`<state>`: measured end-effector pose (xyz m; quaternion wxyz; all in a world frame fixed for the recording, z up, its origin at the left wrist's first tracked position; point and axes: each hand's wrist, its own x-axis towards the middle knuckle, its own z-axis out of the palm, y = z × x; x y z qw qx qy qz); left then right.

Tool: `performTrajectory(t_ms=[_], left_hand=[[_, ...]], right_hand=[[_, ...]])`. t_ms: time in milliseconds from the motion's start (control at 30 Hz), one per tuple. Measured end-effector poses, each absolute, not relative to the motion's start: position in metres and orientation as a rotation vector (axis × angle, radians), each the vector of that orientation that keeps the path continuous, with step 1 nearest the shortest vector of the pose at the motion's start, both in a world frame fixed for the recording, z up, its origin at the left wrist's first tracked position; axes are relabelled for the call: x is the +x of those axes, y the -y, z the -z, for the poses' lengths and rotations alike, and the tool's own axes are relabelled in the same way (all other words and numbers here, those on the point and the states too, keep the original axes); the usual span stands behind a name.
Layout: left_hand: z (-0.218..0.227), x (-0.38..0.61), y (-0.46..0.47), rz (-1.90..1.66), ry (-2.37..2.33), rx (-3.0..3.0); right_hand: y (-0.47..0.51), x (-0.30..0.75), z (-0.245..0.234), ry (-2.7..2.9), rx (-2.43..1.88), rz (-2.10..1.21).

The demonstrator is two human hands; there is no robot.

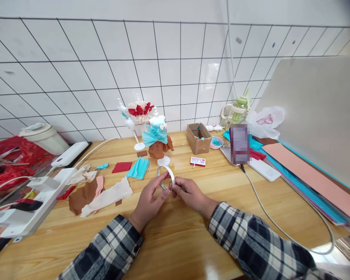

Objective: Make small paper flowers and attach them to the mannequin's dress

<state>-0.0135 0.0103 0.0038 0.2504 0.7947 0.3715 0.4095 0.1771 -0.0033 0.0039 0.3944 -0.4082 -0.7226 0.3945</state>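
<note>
A white roll of tape point(171, 175) is held upright between my two hands above the wooden table. My left hand point(151, 198) grips the roll's left side, with the fingers behind and the thumb along its lower edge. My right hand point(189, 194) pinches at the roll's lower right edge; whether a strip of tape lies between its fingertips I cannot make out. Just behind the roll stands a small dress form point(157, 134) wearing a turquoise and brown crepe-paper dress. A second form point(138, 112) with red bows stands farther back.
Crepe-paper pieces point(107, 198) and a turquoise piece point(138, 168) lie left. A cardboard box point(198, 140), a small red-and-white box point(197, 161) and a phone point(239, 144) are right of centre. A power strip point(35, 206) lines the left; a cable point(256, 198) crosses the right.
</note>
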Motion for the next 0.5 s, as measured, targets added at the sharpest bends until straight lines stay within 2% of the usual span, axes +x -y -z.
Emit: performTrajectory(t_ms=[167, 367, 500], left_hand=[[-0.005, -0.015, -0.018, -0.938, -0.981, 2.532], [-0.009, -0.015, -0.024, -0.8, -0.896, 2.861], [-0.008, -0.013, -0.025, -0.813, -0.922, 2.954]], right_hand=[[0.002, 0.174, 0.005, 1.794, -0.989, -1.199], [-0.006, 0.178, 0.011, 1.757, -1.208, -1.064], [-0.008, 0.181, 0.01, 1.62, -1.189, -1.124]])
